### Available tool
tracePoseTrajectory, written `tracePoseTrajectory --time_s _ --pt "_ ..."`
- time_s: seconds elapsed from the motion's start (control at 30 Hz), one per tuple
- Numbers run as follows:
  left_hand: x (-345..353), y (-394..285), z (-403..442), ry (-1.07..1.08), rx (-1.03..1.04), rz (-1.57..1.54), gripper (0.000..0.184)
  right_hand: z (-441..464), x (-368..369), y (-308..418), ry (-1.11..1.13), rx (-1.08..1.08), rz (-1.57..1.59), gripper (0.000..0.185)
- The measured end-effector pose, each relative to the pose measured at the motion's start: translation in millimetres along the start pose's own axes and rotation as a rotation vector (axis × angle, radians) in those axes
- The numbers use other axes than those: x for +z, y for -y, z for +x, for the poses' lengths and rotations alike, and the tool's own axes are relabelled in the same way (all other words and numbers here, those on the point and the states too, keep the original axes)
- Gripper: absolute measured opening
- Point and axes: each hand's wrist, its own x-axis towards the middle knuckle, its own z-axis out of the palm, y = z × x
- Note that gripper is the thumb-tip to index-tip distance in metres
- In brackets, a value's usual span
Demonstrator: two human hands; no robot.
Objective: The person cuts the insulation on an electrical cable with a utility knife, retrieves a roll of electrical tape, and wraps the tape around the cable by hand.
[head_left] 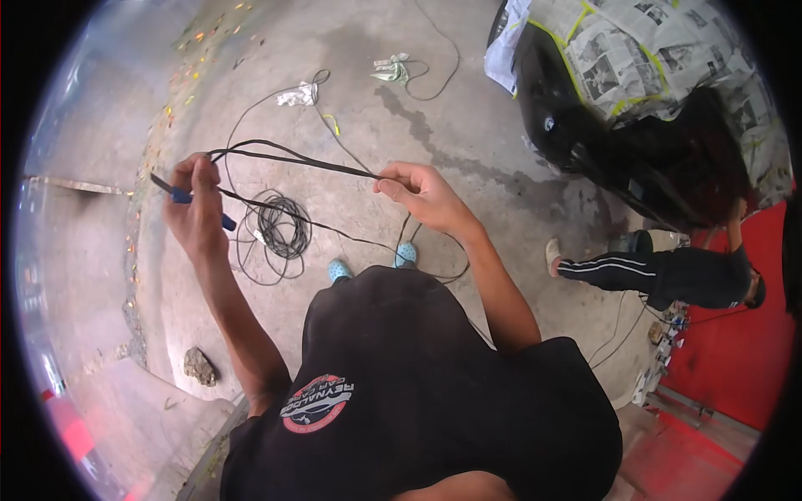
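My left hand (197, 209) is closed around a knife with a blue handle (180, 195), its dark blade pointing out to the left. The same hand pinches a black cable (288, 154) between thumb and fingers. From there the cable runs doubled, nearly taut, across to my right hand (428, 197), whose thumb and fingers are pressed together on it. Another length of the cable sags below, between the hands. Beneath them on the concrete lies a loose coil of dark cable (284, 227). My fingers hide the middle of the knife handle.
My feet in light-blue clogs (338, 270) stand near the coil. Ahead on the floor lie crumpled paper (297, 94) and more cable. A stone (200, 366) sits at left. To the right, a person (668, 275) is beside a black car part (576, 125) and newspaper-masked panels (622, 63).
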Motion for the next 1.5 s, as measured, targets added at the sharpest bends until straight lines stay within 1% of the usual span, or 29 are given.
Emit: tracePoseTrajectory --time_s 0.03,0.1,0.13,0.2,0.23,0.33,0.43,0.53,0.63,0.73,0.8,0.83,1.03,1.13,1.27,1.37,1.5 --pt "-5.0 -6.4 4.2 -0.026 0.0 0.002 0.014 -1.0 -2.3 -3.8 -0.031 -0.052 -0.016 0.022" --pt "-15.7 -17.6 8.0 -0.086 0.014 0.04 0.015 -7.9 -4.9 2.0 -0.126 -0.086 -0.074 0.018" --pt "-21.6 -17.8 11.1 -0.127 0.034 0.005 0.015 -11.9 -4.7 4.6 -0.178 -0.103 -0.096 0.017" --pt "-31.1 -18.0 20.6 -0.196 0.075 -0.068 0.014 -16.3 -5.5 7.3 -0.318 -0.238 -0.24 0.012" --pt "-36.2 -24.0 21.3 -0.196 0.053 -0.087 0.013 -18.5 -6.4 9.0 -0.394 -0.304 -0.314 0.011" --pt "-44.6 -27.9 24.5 -0.231 0.021 -0.086 0.014 -23.4 -9.6 20.7 -0.477 -0.536 -0.524 0.009" --pt "-43.2 -29.6 21.6 -0.191 0.044 -0.126 0.015 -24.8 -9.1 27.6 -0.509 -0.649 -0.588 0.01" --pt "-45.8 -22.5 21.6 -0.16 0.039 -0.145 0.016 -34.8 -3.4 36.4 -0.405 -0.4 -0.389 0.013" --pt "-46.1 -14.4 24.3 -0.157 0.011 -0.169 0.017 -41.9 -6.4 49.9 -0.149 -0.15 -0.18 0.021" --pt "-45.7 -4.4 23.4 -0.126 -0.013 -0.187 0.018 -42.1 -7.8 42.5 -0.006 -0.05 0.19 0.029" --pt "-44.0 2.1 20.9 -0.104 -0.023 -0.196 0.019 -41.9 -7.9 42.6 0.008 -0.029 0.274 0.032" --pt "-46.3 6.1 20.0 -0.06 -0.014 -0.205 0.018 -42.3 -7.6 42.7 0.017 -0.018 0.316 0.034" --pt "-45.2 17.6 13.6 -0.044 -0.089 -0.252 0.014 -43.8 -8.5 38.3 -0.007 -0.023 0.422 0.038" --pt "-41.6 12.4 8.9 -0.016 -0.137 -0.242 0.015 -41.7 -11.6 30.6 -0.003 -0.073 0.401 0.038" --pt "-34.0 4.8 3.4 0.022 -0.205 -0.208 0.016 -36.8 -9.2 26.4 -0.078 -0.047 0.183 0.037" --pt "-25.7 -1.4 -4.3 0.133 -0.207 -0.198 0.015 -32.9 -3.5 26.1 -0.079 0.042 0.136 0.038" --pt "-4.5 -2.6 -17.9 0.269 -0.227 -0.166 0.012 -27.1 9.3 41.5 0.04 0.065 0.176 0.037"
